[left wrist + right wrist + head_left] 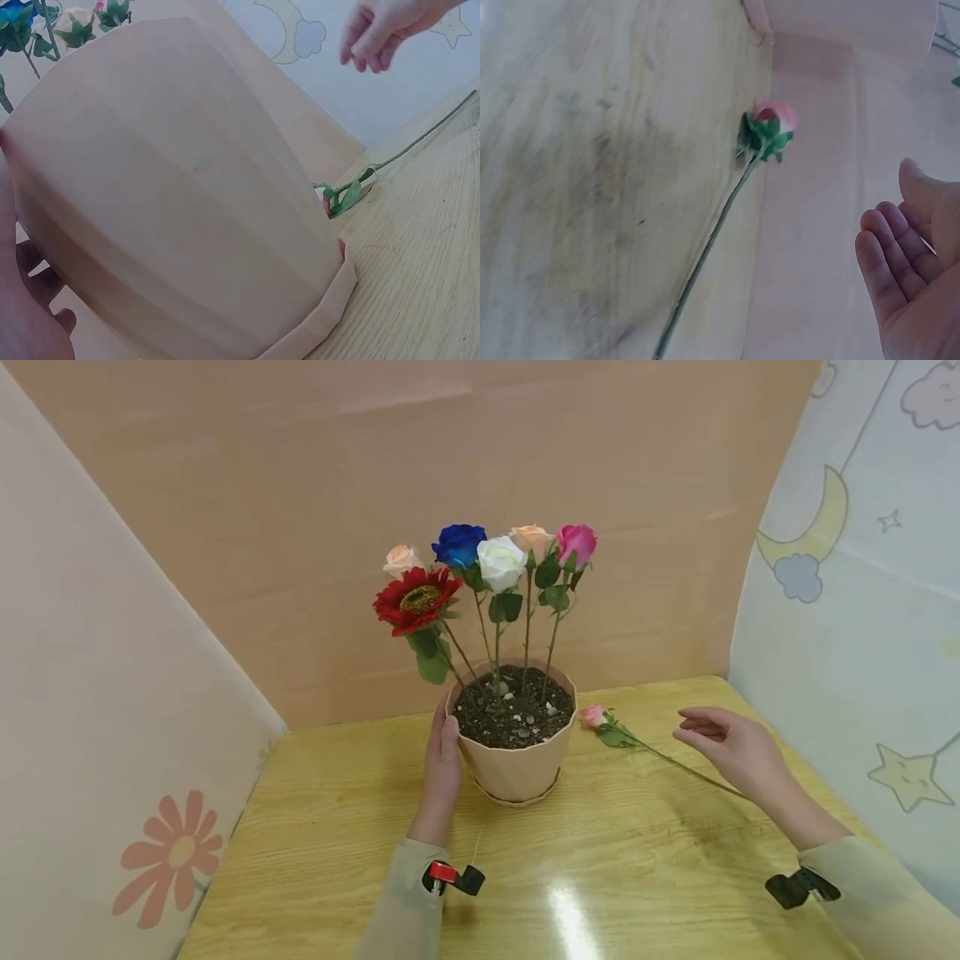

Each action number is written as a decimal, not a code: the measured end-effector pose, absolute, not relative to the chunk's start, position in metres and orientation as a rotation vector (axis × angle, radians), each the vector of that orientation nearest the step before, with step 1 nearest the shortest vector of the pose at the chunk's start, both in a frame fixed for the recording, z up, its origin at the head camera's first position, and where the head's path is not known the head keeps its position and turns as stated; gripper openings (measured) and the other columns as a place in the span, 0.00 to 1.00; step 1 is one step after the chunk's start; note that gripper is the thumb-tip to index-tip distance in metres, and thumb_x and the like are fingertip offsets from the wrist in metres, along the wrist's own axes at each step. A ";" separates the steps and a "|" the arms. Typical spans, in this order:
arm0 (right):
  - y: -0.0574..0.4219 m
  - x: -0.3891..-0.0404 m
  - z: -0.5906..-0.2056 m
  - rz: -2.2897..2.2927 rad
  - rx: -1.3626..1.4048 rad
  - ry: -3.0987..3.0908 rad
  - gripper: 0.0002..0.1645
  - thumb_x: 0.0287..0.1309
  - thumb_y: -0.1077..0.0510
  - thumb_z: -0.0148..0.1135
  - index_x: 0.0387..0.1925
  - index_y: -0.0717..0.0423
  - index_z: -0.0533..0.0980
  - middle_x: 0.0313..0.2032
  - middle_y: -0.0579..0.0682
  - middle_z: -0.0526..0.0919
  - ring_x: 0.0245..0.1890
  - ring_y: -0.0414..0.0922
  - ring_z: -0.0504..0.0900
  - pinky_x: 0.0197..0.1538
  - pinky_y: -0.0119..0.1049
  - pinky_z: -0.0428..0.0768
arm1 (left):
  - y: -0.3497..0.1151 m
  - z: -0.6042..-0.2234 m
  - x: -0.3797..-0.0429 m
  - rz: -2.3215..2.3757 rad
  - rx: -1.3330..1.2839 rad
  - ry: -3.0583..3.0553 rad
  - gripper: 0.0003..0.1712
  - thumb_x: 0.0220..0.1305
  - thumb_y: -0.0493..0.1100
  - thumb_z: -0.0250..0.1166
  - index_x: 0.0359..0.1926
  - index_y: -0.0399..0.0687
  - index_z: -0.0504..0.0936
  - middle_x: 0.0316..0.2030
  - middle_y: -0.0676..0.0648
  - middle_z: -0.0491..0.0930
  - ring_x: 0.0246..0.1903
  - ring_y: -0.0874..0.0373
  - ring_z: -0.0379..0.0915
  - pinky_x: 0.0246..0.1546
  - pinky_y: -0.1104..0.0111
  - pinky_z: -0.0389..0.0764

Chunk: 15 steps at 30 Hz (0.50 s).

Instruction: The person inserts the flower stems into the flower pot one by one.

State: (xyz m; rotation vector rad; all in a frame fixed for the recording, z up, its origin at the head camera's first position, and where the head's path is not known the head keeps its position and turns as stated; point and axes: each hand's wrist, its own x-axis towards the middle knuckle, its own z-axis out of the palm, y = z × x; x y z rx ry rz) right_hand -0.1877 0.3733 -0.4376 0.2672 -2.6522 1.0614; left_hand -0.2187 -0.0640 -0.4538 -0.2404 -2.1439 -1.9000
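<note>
A pale peach flowerpot (pixel 517 768) filled with dark soil (pixel 517 718) stands on a saucer. Against its left side is my left hand (pixel 442 764), thumb towards the front and fingers round the back; the left wrist view shows these fingers only partly. In the soil stand a red daisy-like flower (pixel 418 600), a blue rose (pixel 459 545), a white rose (pixel 501 563), a magenta rose (pixel 577 545) and two peach roses (pixel 531 539). A pink rose (pixel 593 717) lies on the table right of the pot. Above its stem hovers my right hand (pixel 738 756), fingers loosely bent, holding nothing.
The wooden table (pixel 337 827) bears the pot and the loose rose. A peach backdrop (pixel 300 527) rises behind it. Pale panels flank both sides, with a printed flower (pixel 180 852) on the left and a printed moon (pixel 813 527) on the right.
</note>
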 end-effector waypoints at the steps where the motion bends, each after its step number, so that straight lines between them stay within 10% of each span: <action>1: 0.376 -0.188 -0.440 1.047 0.266 -2.662 0.30 0.77 0.47 0.71 0.70 0.62 0.81 0.53 0.58 0.90 0.42 0.25 0.83 0.43 0.22 0.79 | -0.064 -0.454 -0.219 -1.902 -0.233 -2.142 0.33 0.92 0.58 0.40 0.89 0.63 0.56 0.87 0.49 0.53 0.86 0.43 0.45 0.81 0.36 0.51; 8: 0.389 -0.193 -0.456 0.959 0.245 -2.773 0.30 0.76 0.47 0.72 0.68 0.64 0.82 0.51 0.59 0.91 0.46 0.57 0.90 0.45 0.51 0.86 | -0.066 -0.455 -0.218 -1.895 -0.221 -2.150 0.33 0.92 0.60 0.40 0.89 0.66 0.56 0.87 0.51 0.53 0.86 0.44 0.45 0.81 0.35 0.50; 15: 0.396 -0.198 -0.471 0.999 0.231 -2.835 0.32 0.76 0.48 0.72 0.68 0.67 0.80 0.52 0.60 0.90 0.48 0.57 0.89 0.45 0.40 0.84 | -0.066 -0.455 -0.220 -1.913 -0.277 -2.133 0.32 0.92 0.56 0.40 0.89 0.65 0.56 0.87 0.51 0.53 0.86 0.45 0.44 0.81 0.36 0.50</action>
